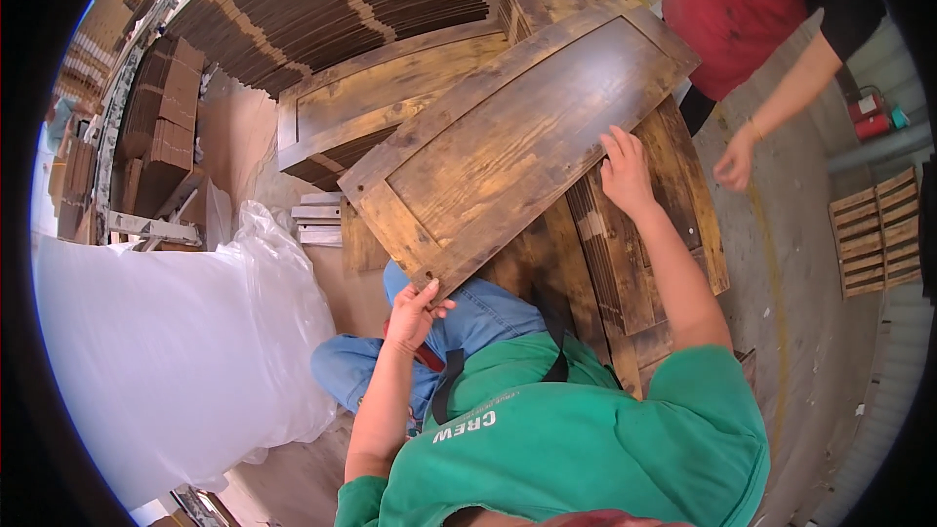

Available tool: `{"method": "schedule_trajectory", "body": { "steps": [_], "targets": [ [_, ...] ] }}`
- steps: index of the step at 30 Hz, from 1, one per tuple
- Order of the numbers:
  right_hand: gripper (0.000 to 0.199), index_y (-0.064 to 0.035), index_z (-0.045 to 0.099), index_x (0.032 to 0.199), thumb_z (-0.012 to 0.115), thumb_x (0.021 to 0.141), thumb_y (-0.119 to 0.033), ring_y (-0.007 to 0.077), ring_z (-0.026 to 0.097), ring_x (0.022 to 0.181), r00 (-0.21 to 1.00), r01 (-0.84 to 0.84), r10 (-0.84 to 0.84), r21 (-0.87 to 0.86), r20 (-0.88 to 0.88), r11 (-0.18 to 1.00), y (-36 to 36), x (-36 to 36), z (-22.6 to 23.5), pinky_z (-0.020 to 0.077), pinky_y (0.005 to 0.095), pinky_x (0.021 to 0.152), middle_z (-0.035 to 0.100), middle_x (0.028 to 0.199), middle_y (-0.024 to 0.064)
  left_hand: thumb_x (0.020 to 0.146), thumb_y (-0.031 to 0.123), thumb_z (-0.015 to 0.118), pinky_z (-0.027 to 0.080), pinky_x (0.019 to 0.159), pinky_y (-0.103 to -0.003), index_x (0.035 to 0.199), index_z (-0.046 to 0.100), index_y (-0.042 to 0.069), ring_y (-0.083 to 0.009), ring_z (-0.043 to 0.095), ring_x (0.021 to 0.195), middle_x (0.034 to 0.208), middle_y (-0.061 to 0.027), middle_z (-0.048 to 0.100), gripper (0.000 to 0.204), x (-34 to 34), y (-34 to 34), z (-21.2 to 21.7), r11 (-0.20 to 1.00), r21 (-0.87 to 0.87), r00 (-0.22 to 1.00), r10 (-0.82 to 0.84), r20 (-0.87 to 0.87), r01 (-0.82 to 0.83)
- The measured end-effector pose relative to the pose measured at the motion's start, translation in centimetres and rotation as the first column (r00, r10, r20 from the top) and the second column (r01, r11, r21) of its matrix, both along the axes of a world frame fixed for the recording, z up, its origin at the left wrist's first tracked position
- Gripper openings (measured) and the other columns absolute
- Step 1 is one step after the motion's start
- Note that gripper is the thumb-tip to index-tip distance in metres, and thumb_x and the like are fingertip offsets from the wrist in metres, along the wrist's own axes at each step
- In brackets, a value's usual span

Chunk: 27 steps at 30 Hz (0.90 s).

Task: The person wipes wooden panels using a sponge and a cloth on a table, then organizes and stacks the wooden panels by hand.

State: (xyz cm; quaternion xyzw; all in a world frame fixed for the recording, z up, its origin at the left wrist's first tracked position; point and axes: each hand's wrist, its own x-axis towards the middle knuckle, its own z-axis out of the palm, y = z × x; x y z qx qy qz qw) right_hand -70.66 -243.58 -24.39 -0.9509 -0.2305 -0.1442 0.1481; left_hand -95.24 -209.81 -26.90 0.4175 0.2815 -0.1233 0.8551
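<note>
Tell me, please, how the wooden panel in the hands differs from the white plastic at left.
The panel is brown; the plastic is white. The panel is flat and framed; the plastic is bulky and wrinkled at one end. The left hand holds the panel's near corner; no hand touches the plastic.

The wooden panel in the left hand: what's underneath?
Beneath the wooden panel, stacked panels show at right, another stack at upper left, blue jeans at its near corner. Whatever its middle covers is hidden.

Toward one o'clock, a long brown wooden panel (519, 148) (recessed centre, glossy face) slants from eight to two o'clock.
</note>
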Motion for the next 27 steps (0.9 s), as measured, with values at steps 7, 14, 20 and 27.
{"method": "schedule_trajectory", "body": {
  "steps": [7,14,20,27],
  "targets": [
    [0.059,-0.0088,0.036,0.132,0.056,0.076,-0.004,0.0298,0.026,0.129,0.968,-0.084,-0.002,-0.329,-0.252,0.941,1.0,4.6,0.8,0.0222,0.0420,0.106,0.032,0.136,0.0126,0.087,0.021,0.060,0.038,0.045,-0.020,0.079,0.055,0.013,-0.0097,0.052,0.051,0.067,0.0028,0.056,0.012,1.9,7.9,-0.8,0.944,0.206,0.963,0.267,-0.023,-0.257],
    [0.064,-0.0132,0.037,0.131,0.057,0.071,-0.006,0.0328,0.032,0.126,0.968,-0.164,0.086,-0.332,-0.238,0.929,-2.0,8.2,0.4,0.0305,0.0434,0.101,0.036,0.134,0.0121,0.086,0.021,0.061,0.041,0.055,-0.023,0.082,0.058,0.011,-0.0124,0.053,0.060,0.073,0.0015,0.057,0.011,4.3,10.9,-0.7,0.912,0.184,0.928,0.373,0.002,-0.367],
    [0.062,-0.0044,0.036,0.129,0.058,0.071,-0.004,0.0324,0.029,0.128,0.974,0.071,-0.163,-0.475,-0.155,0.877,-1.0,8.2,-0.3,0.0302,0.0430,0.102,0.037,0.134,0.0114,0.086,0.026,0.060,0.044,0.064,-0.027,0.096,0.060,0.010,-0.0159,0.054,0.072,0.082,-0.0012,0.058,0.019,3.9,10.7,-3.0,0.919,0.058,0.920,0.391,-0.032,-0.389],
    [0.051,-0.0008,0.050,0.111,0.063,0.062,-0.001,0.0325,0.042,0.117,0.968,0.023,-0.090,-0.274,-0.233,0.962,0.2,6.6,1.1,0.0326,0.0375,0.101,0.050,0.118,0.0165,0.083,0.025,0.064,0.045,0.065,-0.029,0.092,0.060,0.010,-0.0177,0.056,0.071,0.081,-0.0023,0.061,0.018,3.5,11.0,-4.7,0.889,-0.091,0.890,0.453,0.050,-0.448]
  ]
}}
